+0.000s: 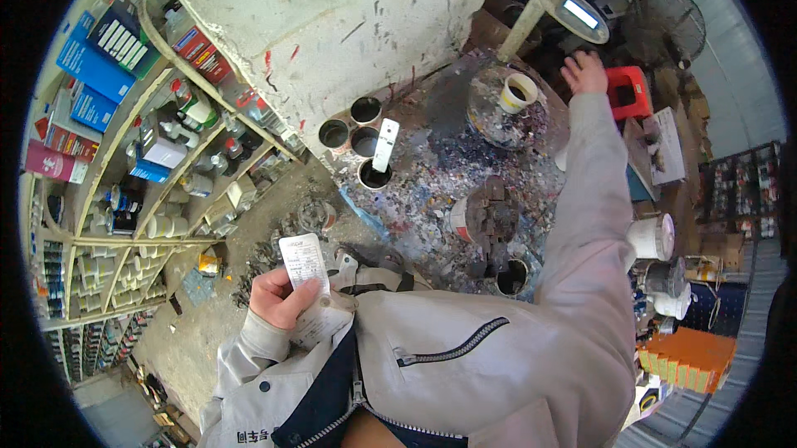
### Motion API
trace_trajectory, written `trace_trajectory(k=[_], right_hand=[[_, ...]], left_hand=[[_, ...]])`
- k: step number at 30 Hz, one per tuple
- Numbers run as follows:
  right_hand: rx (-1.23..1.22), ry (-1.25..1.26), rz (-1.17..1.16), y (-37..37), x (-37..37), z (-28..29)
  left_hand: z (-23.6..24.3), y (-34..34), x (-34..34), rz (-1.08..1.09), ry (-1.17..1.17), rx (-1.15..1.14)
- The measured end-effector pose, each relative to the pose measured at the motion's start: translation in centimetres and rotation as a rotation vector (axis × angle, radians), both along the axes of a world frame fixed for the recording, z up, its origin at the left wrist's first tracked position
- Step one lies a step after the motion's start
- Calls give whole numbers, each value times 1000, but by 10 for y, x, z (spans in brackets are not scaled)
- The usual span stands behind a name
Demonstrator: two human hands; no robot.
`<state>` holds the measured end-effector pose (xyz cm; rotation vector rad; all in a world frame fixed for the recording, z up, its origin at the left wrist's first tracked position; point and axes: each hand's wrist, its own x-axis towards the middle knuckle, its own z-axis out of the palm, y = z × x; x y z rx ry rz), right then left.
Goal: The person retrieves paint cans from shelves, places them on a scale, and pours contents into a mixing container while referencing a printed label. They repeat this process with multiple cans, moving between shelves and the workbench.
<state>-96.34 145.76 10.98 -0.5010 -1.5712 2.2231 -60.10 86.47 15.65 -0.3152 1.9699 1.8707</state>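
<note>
My left hand [278, 298] is closed on a long white printed paper slip [305, 259], held up in front of my jacket; its lower end hangs below my fingers. My right arm stretches far out over the bench to the right. At its end my right hand [585, 74], seen from the back, has its fingers apart just below the display head [574, 14] of a scale; I cannot tell whether they touch anything. On the round, paint-crusted scale platform [498, 120] stands a white cup [519, 93] with dark liquid in it. A red plastic frame-shaped thing [628, 93] is right beside that hand.
Several cups of dark paint [375, 174] cluster at the bench's left edge, a white stick-like handset [385, 145] lying across them. Crusted paint covers the bench [423, 207]. Shelves of cans and bottles [158, 224] line the left. White tubs [652, 238] and orange boxes [687, 359] stand right.
</note>
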Motion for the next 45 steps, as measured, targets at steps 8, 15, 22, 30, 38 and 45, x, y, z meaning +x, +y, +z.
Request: trace_trajectory(k=[8,15,22,30,38,45], right_hand=[[171,-63,102,-90,313,-62],[306,-205,241,-188,427,-141],[28,-36,76,-225,370,-142],[-469,-76,201,-253,296,4],[-636,-85,304,-304,287,45],[-268,-365,254,-353,292,83]], left_hand=[[2,39,-36,-319,114,-15],[-11,85,-50,-622,-81,216],[-6,72,-53,-734,-54,199],[-5,13,-69,-684,-58,287],[-14,-45,-89,-676,-77,385],[-22,-84,-106,-732,-91,419]])
